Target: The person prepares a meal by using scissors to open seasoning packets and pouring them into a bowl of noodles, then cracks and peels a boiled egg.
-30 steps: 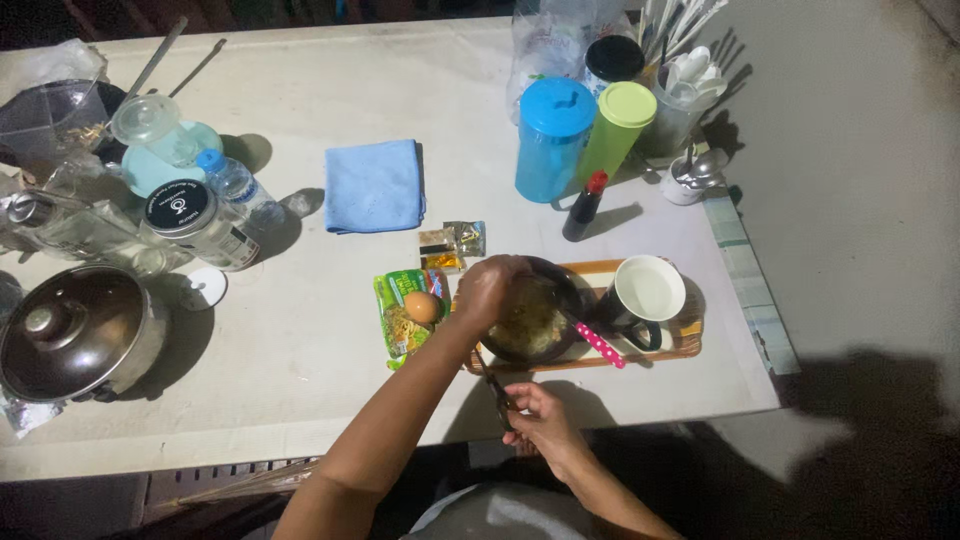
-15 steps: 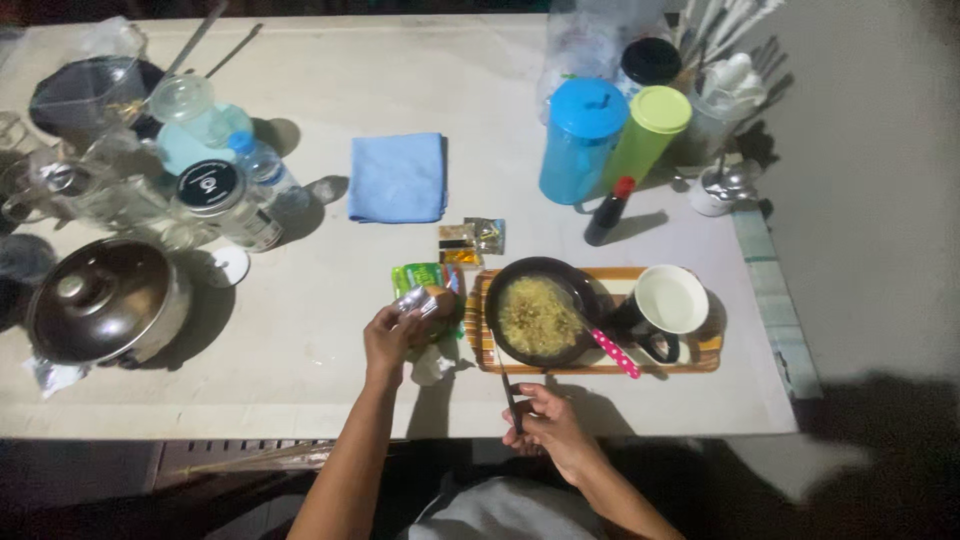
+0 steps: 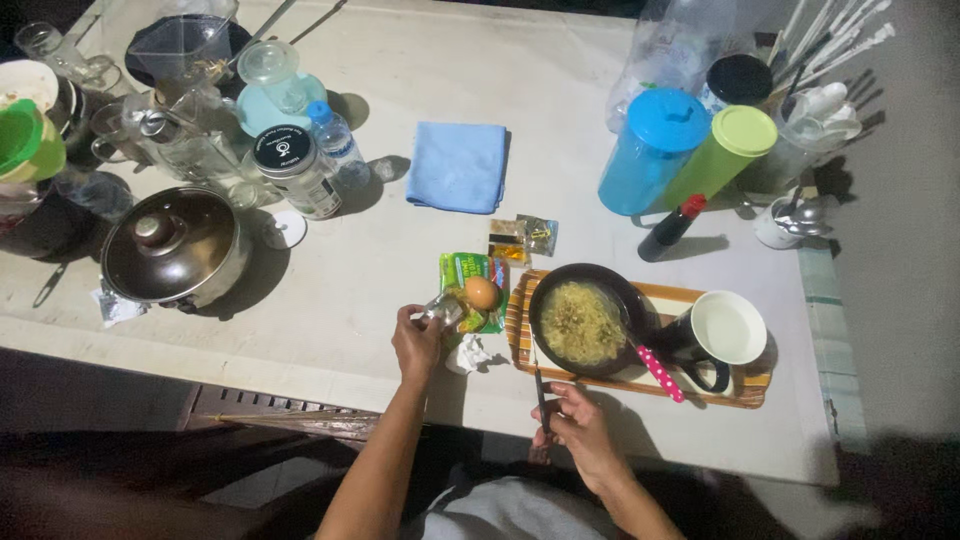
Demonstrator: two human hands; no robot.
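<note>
Left hand (image 3: 416,338) pinches a small silvery sachet (image 3: 441,310) beside the egg (image 3: 482,293); right hand (image 3: 578,425) grips a dark thin utensil (image 3: 540,392) near the noodle pan (image 3: 583,319).

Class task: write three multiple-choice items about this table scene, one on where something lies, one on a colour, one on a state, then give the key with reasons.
1. Where does the brown egg lie?
A. on the green noodle packet
B. in the white mug
C. on the blue folded cloth

2. What colour is the lid of the tall blue tumbler?
A. red
B. blue
C. black

3. What state is the black bowl on the wooden tray in?
A. empty
B. upside down
C. filled with noodles

Key: 1 A, the egg rests on the packet beside the left hand. 2 B, the lid matches its body. 3 C, yellow noodles fill it.
</note>
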